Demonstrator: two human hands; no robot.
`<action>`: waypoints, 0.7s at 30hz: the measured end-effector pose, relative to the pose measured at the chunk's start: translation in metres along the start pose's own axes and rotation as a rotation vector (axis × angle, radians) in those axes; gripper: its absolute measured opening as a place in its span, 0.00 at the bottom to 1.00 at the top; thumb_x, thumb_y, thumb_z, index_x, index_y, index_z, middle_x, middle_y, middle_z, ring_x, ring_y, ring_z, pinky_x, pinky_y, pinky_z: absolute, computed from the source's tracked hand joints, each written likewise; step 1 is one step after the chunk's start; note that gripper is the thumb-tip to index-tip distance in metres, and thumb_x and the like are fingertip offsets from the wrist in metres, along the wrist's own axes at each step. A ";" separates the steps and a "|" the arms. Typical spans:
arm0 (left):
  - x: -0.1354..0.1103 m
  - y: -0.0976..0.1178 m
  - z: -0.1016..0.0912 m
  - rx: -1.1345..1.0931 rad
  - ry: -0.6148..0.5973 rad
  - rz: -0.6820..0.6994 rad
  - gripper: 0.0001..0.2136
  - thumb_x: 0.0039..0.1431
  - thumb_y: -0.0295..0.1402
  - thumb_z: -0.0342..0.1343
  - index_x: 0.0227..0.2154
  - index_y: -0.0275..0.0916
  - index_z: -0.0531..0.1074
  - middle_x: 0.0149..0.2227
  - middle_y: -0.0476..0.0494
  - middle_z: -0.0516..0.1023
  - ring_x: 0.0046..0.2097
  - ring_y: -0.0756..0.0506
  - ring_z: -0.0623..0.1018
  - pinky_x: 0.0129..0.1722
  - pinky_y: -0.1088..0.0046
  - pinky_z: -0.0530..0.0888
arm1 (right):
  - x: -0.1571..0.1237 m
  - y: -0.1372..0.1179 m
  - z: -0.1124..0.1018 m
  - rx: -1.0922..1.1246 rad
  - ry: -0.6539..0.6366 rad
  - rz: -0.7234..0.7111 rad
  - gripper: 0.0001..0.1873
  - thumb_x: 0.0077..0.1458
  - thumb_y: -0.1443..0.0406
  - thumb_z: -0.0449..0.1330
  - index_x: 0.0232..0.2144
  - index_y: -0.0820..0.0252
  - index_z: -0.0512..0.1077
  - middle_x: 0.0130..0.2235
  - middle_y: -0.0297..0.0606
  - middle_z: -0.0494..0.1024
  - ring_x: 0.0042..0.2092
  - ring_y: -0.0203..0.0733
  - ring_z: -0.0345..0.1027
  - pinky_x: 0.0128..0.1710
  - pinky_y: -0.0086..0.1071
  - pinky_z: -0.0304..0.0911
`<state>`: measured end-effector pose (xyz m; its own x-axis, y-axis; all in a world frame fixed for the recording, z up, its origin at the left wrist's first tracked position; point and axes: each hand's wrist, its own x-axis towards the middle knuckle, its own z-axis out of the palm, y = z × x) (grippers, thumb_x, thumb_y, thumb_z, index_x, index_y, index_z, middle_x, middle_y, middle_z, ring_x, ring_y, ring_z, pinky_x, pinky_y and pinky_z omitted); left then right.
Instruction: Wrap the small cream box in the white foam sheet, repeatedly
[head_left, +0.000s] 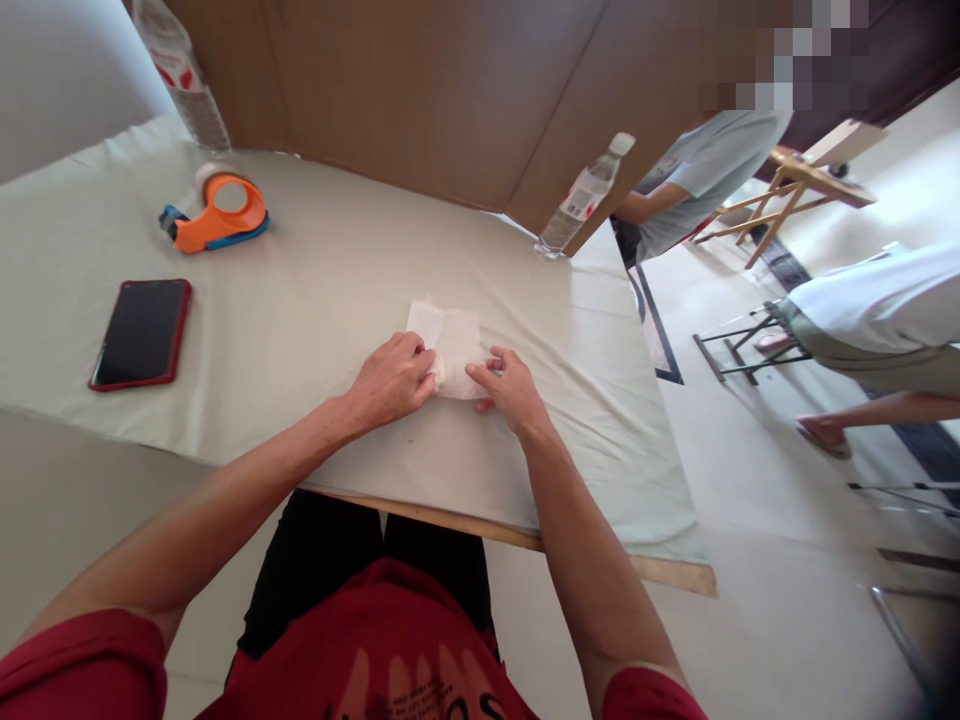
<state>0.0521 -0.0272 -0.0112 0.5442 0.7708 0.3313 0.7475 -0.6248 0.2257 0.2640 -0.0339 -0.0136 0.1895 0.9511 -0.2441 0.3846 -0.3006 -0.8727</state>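
A small white piece of paper or tissue (450, 335) lies on the pale cloth-covered table (315, 300) in front of me. My left hand (391, 378) is curled, its fingers pinching the paper's near left edge. My right hand (508, 388) pinches the near right edge with thumb and forefinger. Both hands rest on the cloth, close together, with the paper's near part folded or bunched between them.
A red-cased phone (141, 332) lies at the left. An orange tape dispenser (217, 212) and a water bottle (182, 75) stand at the back left; another bottle (579, 200) at the back right. Brown wall panels behind. Other people and folding stands are at the right.
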 end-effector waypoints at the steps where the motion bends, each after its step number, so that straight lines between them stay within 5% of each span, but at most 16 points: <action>1: 0.000 0.000 0.000 -0.003 0.002 0.001 0.10 0.64 0.31 0.51 0.41 0.36 0.76 0.44 0.35 0.74 0.46 0.40 0.72 0.42 0.66 0.72 | -0.001 -0.002 0.003 0.037 -0.017 0.012 0.44 0.49 0.55 0.66 0.65 0.65 0.59 0.56 0.55 0.72 0.40 0.46 0.75 0.20 0.30 0.69; 8: 0.001 -0.001 0.000 0.005 -0.011 -0.025 0.11 0.64 0.31 0.51 0.41 0.36 0.77 0.46 0.33 0.73 0.47 0.39 0.71 0.41 0.66 0.72 | -0.008 -0.010 0.004 0.135 0.120 0.048 0.43 0.46 0.60 0.67 0.63 0.64 0.61 0.63 0.57 0.65 0.48 0.49 0.74 0.21 0.29 0.70; 14: 0.001 0.000 -0.003 0.024 -0.005 -0.025 0.10 0.63 0.33 0.52 0.40 0.37 0.78 0.46 0.33 0.71 0.46 0.38 0.71 0.41 0.64 0.71 | -0.015 0.000 -0.004 0.149 0.042 0.108 0.38 0.49 0.59 0.67 0.60 0.67 0.63 0.43 0.49 0.78 0.31 0.40 0.72 0.18 0.29 0.66; 21: 0.004 0.006 -0.012 0.091 -0.112 -0.108 0.13 0.65 0.36 0.51 0.44 0.40 0.79 0.41 0.34 0.74 0.43 0.38 0.74 0.39 0.64 0.70 | 0.003 -0.004 0.017 0.134 0.019 -0.008 0.38 0.47 0.59 0.65 0.59 0.64 0.62 0.37 0.41 0.79 0.27 0.39 0.69 0.18 0.29 0.60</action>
<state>0.0543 -0.0287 0.0023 0.4943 0.8449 0.2042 0.8324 -0.5278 0.1689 0.2481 -0.0289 -0.0179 0.2040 0.9516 -0.2299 0.2628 -0.2794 -0.9235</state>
